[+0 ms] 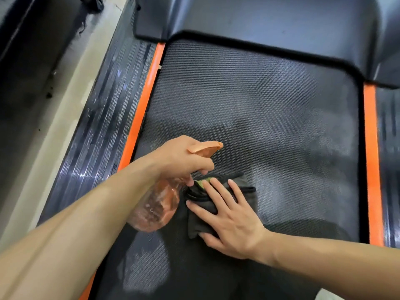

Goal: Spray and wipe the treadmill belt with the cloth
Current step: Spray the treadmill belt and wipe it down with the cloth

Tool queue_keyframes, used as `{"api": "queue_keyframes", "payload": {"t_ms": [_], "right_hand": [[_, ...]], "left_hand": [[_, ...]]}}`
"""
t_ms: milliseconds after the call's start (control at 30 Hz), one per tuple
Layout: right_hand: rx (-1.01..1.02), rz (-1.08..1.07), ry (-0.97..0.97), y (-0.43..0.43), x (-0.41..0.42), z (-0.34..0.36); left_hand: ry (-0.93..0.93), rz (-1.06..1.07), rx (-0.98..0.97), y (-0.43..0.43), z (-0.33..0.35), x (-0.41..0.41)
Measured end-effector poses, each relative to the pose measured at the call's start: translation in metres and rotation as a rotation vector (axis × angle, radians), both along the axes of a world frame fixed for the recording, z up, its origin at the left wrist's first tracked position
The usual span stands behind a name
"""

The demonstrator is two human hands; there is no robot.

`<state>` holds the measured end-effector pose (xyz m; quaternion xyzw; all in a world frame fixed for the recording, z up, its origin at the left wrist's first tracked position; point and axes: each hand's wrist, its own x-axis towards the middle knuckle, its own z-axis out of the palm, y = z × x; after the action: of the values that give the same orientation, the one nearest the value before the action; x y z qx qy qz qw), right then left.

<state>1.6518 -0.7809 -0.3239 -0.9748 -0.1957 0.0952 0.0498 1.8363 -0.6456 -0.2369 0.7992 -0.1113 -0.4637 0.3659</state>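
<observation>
The black textured treadmill belt fills the middle of the view and shows pale, misty wet patches. My left hand grips a clear orange spray bottle by its neck, the orange nozzle pointing right over the belt. Just right of the bottle, a folded dark grey cloth with a green patch lies on the belt. My right hand presses flat on the cloth with its fingers spread and straight.
Orange strips run along both sides of the belt, with black ribbed side rails outside them. The black motor cover spans the far end. A pale floor lies to the left.
</observation>
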Motion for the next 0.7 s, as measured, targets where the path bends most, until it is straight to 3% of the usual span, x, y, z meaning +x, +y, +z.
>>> {"api": "queue_keyframes", "payload": {"t_ms": [200, 300, 500, 633, 700], "right_hand": [[-0.006, 0.013, -0.021, -0.003, -0.001, -0.006], [0.046, -0.008, -0.047, -0.011, 0.009, -0.006], [0.049, -0.341, -0.153, -0.081, 0.136, -0.009], [-0.009, -0.618, -0.109, -0.120, 0.225, -0.006], [-0.043, -0.604, -0.137, -0.110, 0.222, -0.005]], "left_hand": [[-0.247, -0.071, 0.082, -0.020, -0.003, -0.006], [-0.196, -0.017, 0.080, -0.023, -0.003, -0.001], [-0.208, 0.216, 0.078, -0.007, -0.003, 0.023], [-0.226, 0.317, 0.106, 0.003, -0.007, 0.036], [-0.203, 0.347, 0.084, 0.005, -0.008, 0.039]]}}
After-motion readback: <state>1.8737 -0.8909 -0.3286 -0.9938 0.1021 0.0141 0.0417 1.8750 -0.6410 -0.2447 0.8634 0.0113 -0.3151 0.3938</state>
